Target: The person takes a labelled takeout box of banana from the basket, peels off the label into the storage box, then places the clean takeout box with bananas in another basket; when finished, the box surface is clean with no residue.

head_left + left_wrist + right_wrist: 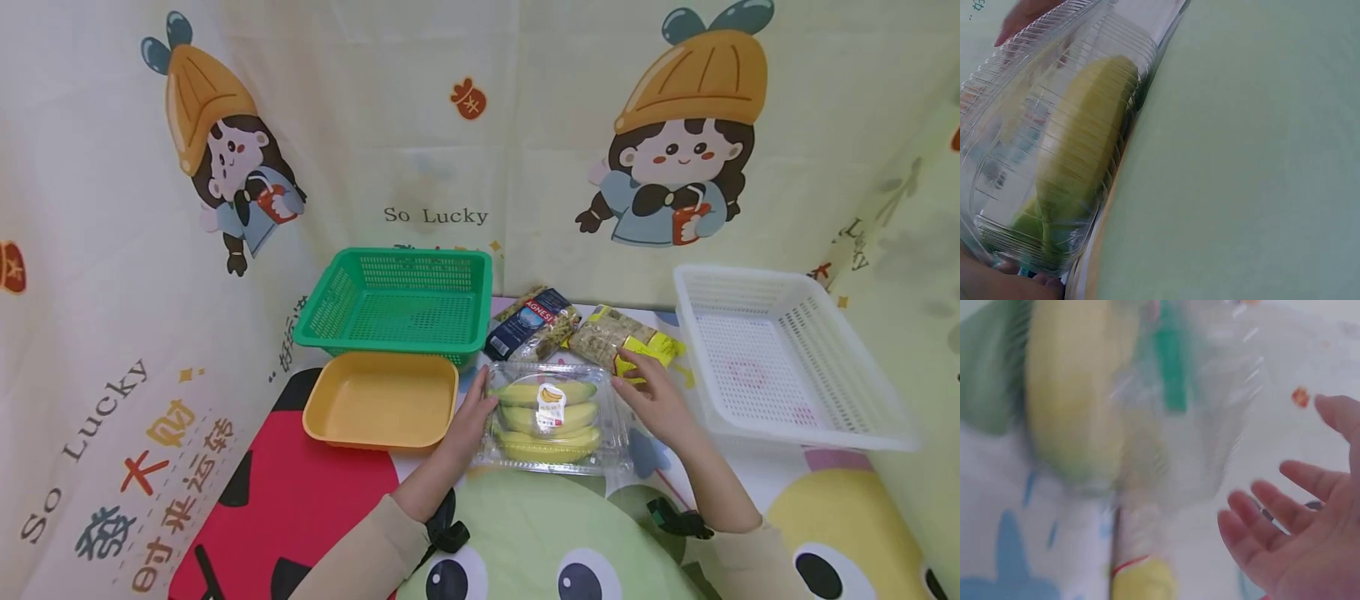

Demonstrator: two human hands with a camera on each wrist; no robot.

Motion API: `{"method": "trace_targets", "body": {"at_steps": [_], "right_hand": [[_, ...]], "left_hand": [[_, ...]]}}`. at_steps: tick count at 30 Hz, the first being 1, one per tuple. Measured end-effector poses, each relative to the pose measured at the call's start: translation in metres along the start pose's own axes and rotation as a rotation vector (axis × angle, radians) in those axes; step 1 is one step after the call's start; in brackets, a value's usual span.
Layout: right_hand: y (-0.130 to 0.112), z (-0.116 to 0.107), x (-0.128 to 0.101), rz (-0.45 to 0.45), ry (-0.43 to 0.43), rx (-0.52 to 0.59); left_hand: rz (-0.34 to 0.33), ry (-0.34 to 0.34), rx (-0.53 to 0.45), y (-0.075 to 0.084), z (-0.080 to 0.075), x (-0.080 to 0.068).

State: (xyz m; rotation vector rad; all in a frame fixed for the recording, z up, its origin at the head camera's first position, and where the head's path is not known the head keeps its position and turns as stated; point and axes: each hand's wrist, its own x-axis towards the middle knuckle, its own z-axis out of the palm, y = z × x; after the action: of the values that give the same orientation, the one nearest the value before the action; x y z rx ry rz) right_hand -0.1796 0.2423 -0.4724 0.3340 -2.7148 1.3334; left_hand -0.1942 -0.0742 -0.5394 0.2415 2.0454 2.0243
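1. The work is looking barely begun; the clear box of bananas (pixel 551 417) is lying flat on the table (pixel 750 483), outside all three containers; the green basket (pixel 397 304), the yellow tray (pixel 378 400) and the white basket (pixel 787 358) are all standing with nothing in them; the dark pasta bag (pixel 534 323) and the yellow-ended packet (pixel 622 340) are waiting behind the box, untouched.
2. What is left, by my judgement, is the lifting and placing of the box, then the two bags.
3. The left hand (pixel 471 421) is resting against the box's left edge, fingers fairly straight; the right hand (pixel 656 400) is coming in at the right edge with fingers spread wide and relaxed, holding nothing; the right wrist view is showing it just beside the box, and I cannot tell whether it is touching.
4. The box is sitting between the two hands, just right of the yellow tray.
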Motion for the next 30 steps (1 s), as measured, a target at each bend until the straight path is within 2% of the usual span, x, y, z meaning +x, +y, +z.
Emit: {"method": "trace_targets", "body": {"at_steps": [4, 10, 13, 19, 23, 30], "right_hand": [[-0.023, -0.004, 0.0, -0.063, -0.1, 0.006], [-0.045, 0.005, 0.001, -0.071, -0.271, 0.016], [-0.051, 0.011, 0.003, -0.077, -0.339, 0.021], [-0.053, 0.023, 0.008, -0.032, -0.481, -0.008], [-0.051, 0.028, 0.012, -0.027, -0.522, -0.022], [-0.054, 0.033, 0.015, -0.024, -0.538, -0.085]], "left_hand": [[-0.006, 0.005, -0.009, 0.001, 0.0, 0.0], [-0.023, 0.006, -0.031, 0.002, 0.001, 0.0], [-0.029, 0.005, -0.032, 0.003, 0.001, 0.0], [-0.02, -0.001, -0.031, 0.003, 0.002, 0.0], [-0.025, -0.001, -0.031, 0.002, 0.002, 0.001], [-0.045, 0.014, -0.027, 0.001, 0.001, 0.001]]}}
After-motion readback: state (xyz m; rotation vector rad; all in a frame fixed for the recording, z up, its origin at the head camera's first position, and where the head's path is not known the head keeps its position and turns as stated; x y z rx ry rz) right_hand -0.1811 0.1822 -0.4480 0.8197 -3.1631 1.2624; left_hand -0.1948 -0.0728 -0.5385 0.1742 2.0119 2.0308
